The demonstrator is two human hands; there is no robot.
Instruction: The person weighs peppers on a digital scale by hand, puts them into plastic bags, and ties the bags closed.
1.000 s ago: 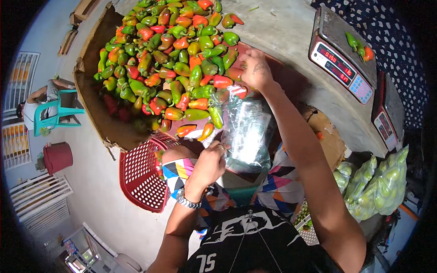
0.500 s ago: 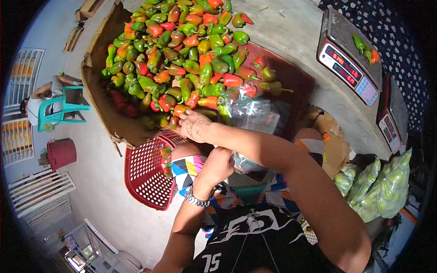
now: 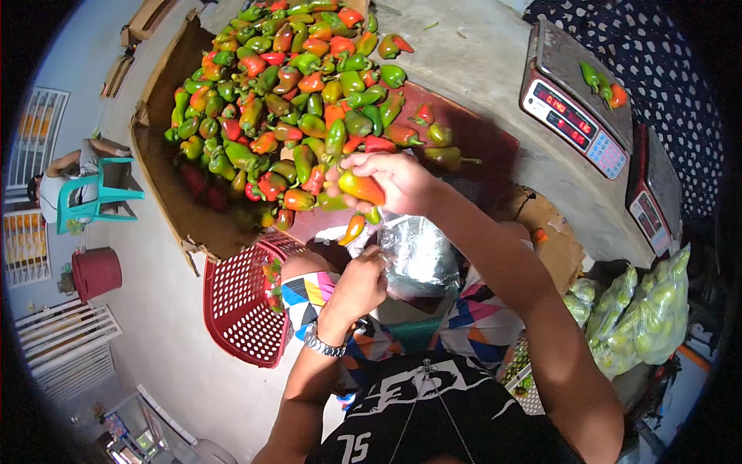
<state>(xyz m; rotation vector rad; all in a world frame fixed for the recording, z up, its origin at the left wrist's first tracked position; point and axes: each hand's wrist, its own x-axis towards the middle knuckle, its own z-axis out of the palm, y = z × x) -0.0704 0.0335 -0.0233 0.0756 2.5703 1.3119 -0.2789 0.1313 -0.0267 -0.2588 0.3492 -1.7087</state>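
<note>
My right hand (image 3: 396, 184) is closed around an orange-yellow pepper (image 3: 362, 188), lifted over the near edge of the pepper pile (image 3: 294, 116). Just below that hand show a small orange pepper (image 3: 352, 230) and a green one. My left hand (image 3: 363, 280), wearing a metal watch, is curled shut at the mouth of a clear plastic bag (image 3: 421, 251). The bag lies in front of my lap, shiny and crumpled. Red, green and orange peppers fill the pile, held on the left by a cardboard side (image 3: 166, 155).
A red perforated basket (image 3: 243, 309) stands left of my knee. Two digital scales (image 3: 568, 116) sit at the right, one with several peppers on it. Filled plastic bags (image 3: 645, 317) stand at lower right. A person sits on a teal chair (image 3: 97, 189) far left.
My right hand has risen from the pile's near edge, moving up and right with a pepper. The plastic bag has shifted down toward my lap, my left hand staying at its edge.
</note>
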